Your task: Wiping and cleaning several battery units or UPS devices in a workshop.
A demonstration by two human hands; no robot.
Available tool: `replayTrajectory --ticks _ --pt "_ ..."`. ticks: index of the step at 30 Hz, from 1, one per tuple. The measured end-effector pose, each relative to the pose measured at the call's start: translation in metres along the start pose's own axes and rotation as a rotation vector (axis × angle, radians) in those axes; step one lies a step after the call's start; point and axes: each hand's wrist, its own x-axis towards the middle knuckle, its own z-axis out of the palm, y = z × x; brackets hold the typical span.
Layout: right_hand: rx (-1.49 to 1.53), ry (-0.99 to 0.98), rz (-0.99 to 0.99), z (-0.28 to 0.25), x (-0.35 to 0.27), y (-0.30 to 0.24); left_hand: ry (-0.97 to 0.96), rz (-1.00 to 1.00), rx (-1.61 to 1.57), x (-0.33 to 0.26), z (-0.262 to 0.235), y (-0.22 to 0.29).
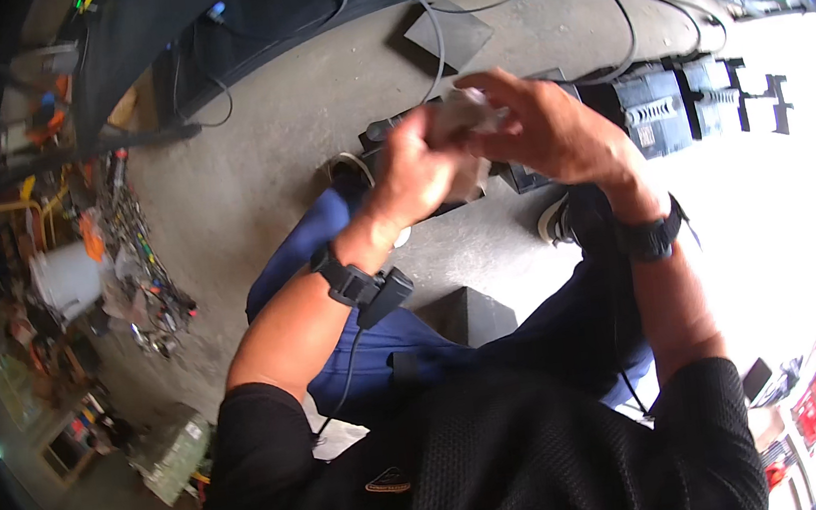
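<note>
pale wad, perhaps fabric, just one, between two bare hands

You get white glare right of your black shirt, dimness to its left, and motion-blurred hands beyond it.

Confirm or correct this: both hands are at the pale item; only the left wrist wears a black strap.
No: the head view shows a black strap on the right wrist too. The left hand and right hand are at the pale item.
</note>
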Motion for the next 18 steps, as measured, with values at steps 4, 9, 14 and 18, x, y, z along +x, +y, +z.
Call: replayTrajectory --ticks 4,9,14,18 --pt "-0.047 -0.121 0.091 -0.013 -0.007 0.002 -0.198 -0.034 -0.134 -0.014 0.021 0.009" --pt "0.163 0.107 0.217 -0.023 -0.006 0.037 -0.354 -0.157 -0.296 -0.031 0.037 0.008" --pt "0.335 0.368 0.002 -0.04 0.011 0.063 -0.814 0.25 0.601 -0.056 0.044 0.019" --pt "0.509 0.204 -0.029 -0.015 0.022 0.054 -0.907 0.306 0.782 -0.056 0.039 0.011"
